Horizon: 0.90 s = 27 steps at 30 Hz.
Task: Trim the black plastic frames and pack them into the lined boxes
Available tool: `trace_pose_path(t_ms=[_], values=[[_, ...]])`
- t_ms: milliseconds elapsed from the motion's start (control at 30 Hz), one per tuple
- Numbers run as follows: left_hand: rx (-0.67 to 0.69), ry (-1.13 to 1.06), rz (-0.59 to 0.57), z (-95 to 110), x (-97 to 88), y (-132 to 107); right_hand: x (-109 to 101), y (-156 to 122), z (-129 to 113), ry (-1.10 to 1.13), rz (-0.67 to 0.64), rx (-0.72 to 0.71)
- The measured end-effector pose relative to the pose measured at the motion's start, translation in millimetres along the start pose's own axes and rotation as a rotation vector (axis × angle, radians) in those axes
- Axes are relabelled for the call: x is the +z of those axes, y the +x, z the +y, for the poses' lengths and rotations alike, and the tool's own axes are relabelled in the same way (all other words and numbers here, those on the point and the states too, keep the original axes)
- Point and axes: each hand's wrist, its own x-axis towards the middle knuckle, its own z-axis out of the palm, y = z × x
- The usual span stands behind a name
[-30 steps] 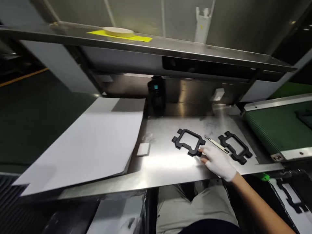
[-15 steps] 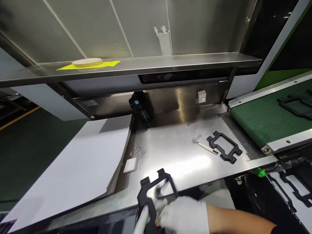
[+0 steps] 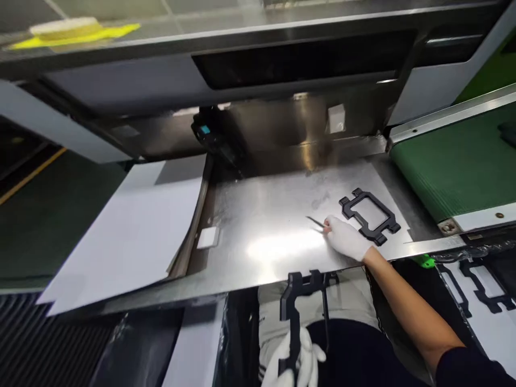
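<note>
My left hand [image 3: 297, 361], in a white glove, is closed round a black plastic frame [image 3: 303, 301] and holds it upright over my lap, below the edge of the steel table [image 3: 266, 242]. On the table my gloved right hand [image 3: 343, 238] is closed on a thin metal tool [image 3: 315, 223] whose tip points left. A second black frame [image 3: 370, 215] lies flat just to the right of that hand.
Large white sheets [image 3: 129, 231] hang over the table's left side, with a small white pad [image 3: 208, 237] beside them. A green conveyor belt [image 3: 451, 166] runs at the right. More black frames [image 3: 486, 293] lie on a white sheet at the lower right. A steel shelf [image 3: 242, 27] overhangs the back.
The right hand let go of the frame at the table's front edge and went back up to the thin tool. The left hand now holds that frame alone, lower, over the lap.
</note>
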Motion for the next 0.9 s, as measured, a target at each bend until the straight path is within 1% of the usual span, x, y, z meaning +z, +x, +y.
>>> trace_pose_path(t_ms=[67, 100, 133, 167, 200, 267, 333, 400, 433, 533, 600, 667, 800, 900], values=[[0.087, 0.022, 0.017, 7.2, 14.0, -3.5, -16.6, -28.8, 11.8, 0.128, -0.125, -0.048], [0.104, 0.063, 0.055, 13.2, 21.2, -5.0, -24.7, -44.7, 16.5, 0.205, -0.193, -0.076], [0.098, 0.123, 0.109, 19.8, 28.6, -6.0, -30.8, -61.1, 19.5, 0.362, -0.268, -0.102], [0.08, 0.193, 0.178, 26.2, 35.8, -6.5, -34.1, -77.8, 20.3, 0.472, -0.37, -0.125], [0.057, 0.283, 0.246, 31.6, 42.7, -6.5, -34.0, -94.6, 18.6, 0.532, -0.465, -0.15], [0.018, 0.484, 0.346, 38.4, 54.2, -5.1, -24.0, -126.7, 8.7, 0.542, -0.615, -0.177], [0.012, 0.642, 0.392, 39.7, 62.5, -2.7, -6.0, -152.7, -5.7, 0.504, -0.69, -0.15], [0.025, 0.711, 0.384, 38.6, 67.8, -0.3, 11.5, -168.4, -18.1, 0.48, -0.689, -0.089], [0.036, 0.72, 0.372, 38.2, 69.7, 0.8, 18.2, -172.2, -22.2, 0.466, -0.667, -0.066], [0.068, 0.727, 0.34, 39.6, 74.1, 3.1, 28.1, -172.1, -26.7, 0.413, -0.566, -0.073], [0.086, 0.734, 0.328, 41.6, 76.6, 3.7, 28.7, -168.5, -27.4, 0.376, -0.523, -0.091], [0.098, 0.747, 0.322, 42.6, 78.6, 3.4, 27.6, -165.7, -29.4, 0.324, -0.511, -0.085], [0.127, 0.783, 0.367, 39.5, 80.2, 0.4, 23.9, -163.5, -37.3, 0.209, -0.572, -0.049], [0.155, 0.821, 0.399, 35.7, 79.0, -1.2, 22.8, -163.4, -41.4, 0.214, -0.609, -0.049]])
